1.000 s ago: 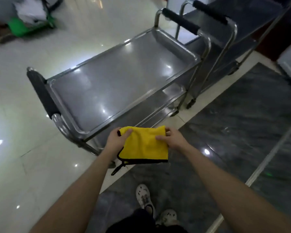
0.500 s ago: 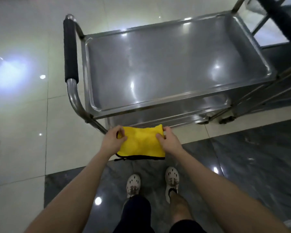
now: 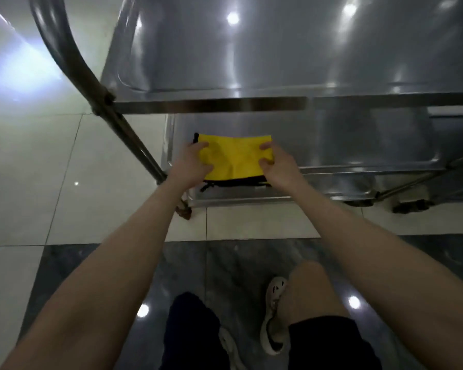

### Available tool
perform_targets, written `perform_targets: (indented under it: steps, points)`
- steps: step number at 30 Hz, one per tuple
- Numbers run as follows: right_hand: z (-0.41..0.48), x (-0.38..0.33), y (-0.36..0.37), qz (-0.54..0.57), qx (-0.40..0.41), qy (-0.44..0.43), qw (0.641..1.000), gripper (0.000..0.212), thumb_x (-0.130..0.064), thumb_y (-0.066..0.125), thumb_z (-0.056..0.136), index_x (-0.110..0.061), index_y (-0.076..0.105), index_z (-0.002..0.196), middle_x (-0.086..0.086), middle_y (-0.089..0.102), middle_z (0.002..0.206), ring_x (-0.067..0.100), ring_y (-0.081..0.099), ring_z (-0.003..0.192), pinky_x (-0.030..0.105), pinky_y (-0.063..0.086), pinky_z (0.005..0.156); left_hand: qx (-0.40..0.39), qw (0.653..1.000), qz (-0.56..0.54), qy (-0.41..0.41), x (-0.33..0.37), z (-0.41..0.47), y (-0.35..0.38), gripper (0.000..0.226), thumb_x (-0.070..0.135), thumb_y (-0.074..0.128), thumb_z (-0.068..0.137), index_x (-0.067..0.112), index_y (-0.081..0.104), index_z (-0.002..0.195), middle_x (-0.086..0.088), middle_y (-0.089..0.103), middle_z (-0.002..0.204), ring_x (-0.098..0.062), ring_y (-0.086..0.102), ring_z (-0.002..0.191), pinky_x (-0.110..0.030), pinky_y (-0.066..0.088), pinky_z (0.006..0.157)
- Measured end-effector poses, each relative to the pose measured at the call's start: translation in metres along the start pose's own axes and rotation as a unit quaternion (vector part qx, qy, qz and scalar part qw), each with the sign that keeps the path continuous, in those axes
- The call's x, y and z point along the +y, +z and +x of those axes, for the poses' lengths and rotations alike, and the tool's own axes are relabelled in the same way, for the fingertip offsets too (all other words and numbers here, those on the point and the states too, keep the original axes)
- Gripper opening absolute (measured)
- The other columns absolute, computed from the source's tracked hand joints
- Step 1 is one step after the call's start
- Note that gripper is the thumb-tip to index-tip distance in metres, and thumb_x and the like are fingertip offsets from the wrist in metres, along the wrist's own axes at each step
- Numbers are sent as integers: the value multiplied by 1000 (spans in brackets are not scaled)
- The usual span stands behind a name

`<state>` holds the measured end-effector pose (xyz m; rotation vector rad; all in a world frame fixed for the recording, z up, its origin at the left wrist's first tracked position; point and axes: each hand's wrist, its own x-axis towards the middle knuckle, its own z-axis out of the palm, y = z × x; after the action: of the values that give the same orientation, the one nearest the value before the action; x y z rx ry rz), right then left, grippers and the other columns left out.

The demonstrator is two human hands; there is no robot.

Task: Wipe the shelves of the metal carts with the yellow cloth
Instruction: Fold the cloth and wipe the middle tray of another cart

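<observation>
A folded yellow cloth [image 3: 234,158] with a black edge is stretched between both hands at the near left corner of the metal cart's lower shelf [image 3: 372,140]. My left hand [image 3: 191,164] pinches its left end and my right hand [image 3: 275,166] pinches its right end. The cart's top shelf [image 3: 278,49] fills the upper part of the view, with its front rim just above the cloth. I cannot tell whether the cloth touches the lower shelf.
The cart's curved handle tube [image 3: 72,60] runs down at the left to a leg and castor [image 3: 185,210]. More castors [image 3: 409,206] show at the right. My knees and white shoes [image 3: 274,316] are on the dark floor below.
The view has dropped and closed in on the cart. Both hands, still holding the cloth, have moved forward from in front of the cart to under its top shelf, over the lower shelf.
</observation>
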<state>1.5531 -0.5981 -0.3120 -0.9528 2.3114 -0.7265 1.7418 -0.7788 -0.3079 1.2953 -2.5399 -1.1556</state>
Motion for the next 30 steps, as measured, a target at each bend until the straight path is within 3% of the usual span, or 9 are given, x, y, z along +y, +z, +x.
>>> perform_targets:
  steps: [2,6,8,11,15,20,23,26,30]
  points:
    - [23,24,30,-167,-25,-31,985,40,-39,50,111,-18,62,143,25,54,143,40,47,137,43,38,112,53,998,-12,35,-20,1,20,63,17,77,97,12,54,155,-14,49,157,-30,61,134,-43,53,112]
    - [41,43,84,-238,78,-126,960,54,-59,48,107,-22,63,144,20,34,166,41,24,158,62,20,126,301,937,-110,139,-74,-36,60,12,32,77,99,26,67,102,6,71,89,-13,71,76,-42,62,71]
    - [50,39,106,-252,90,-163,950,62,-68,42,105,-33,53,155,14,30,172,36,19,161,63,14,128,443,878,-125,133,-103,-45,67,32,43,79,97,28,52,87,10,58,70,-14,60,61,-39,54,58]
    - [66,29,119,-292,105,-178,934,75,-82,22,98,-45,42,160,15,35,170,37,25,158,69,13,126,574,789,-182,123,-130,-31,52,47,45,88,87,25,46,98,1,52,84,-20,51,70,-40,48,63]
    - [80,4,124,-302,115,-178,930,89,-93,7,88,-51,28,164,10,23,176,39,19,161,75,7,123,496,816,-260,146,-126,-1,10,54,39,91,80,15,56,114,-5,64,103,-21,66,93,-41,57,88]
    - [86,-22,152,-326,16,-135,936,88,-96,7,87,-56,6,166,1,-5,180,41,-7,164,79,-5,120,306,873,-358,125,-117,19,-22,50,48,82,92,1,65,94,-12,63,67,-24,67,61,-40,61,65]
    - [93,-4,141,-309,-9,-143,940,96,-107,-4,72,-67,-2,159,-11,-10,179,31,-11,165,78,-11,119,327,866,-368,92,-117,24,-12,43,46,77,94,11,59,76,-3,53,57,-19,55,48,-30,51,53]
    - [113,22,124,-307,10,-129,943,94,-111,-5,66,-75,-5,153,-19,-11,178,24,-10,166,78,-13,118,362,847,-378,91,-129,28,-2,61,44,75,91,-10,49,80,-9,49,57,-23,51,46,-30,46,48]
    - [167,18,109,-311,30,-79,946,100,-112,-3,63,-72,-3,155,-17,-11,178,26,-10,166,80,-13,117,370,839,-387,98,-131,28,3,57,36,73,94,-12,45,80,-16,44,61,-24,46,48,-31,42,46]
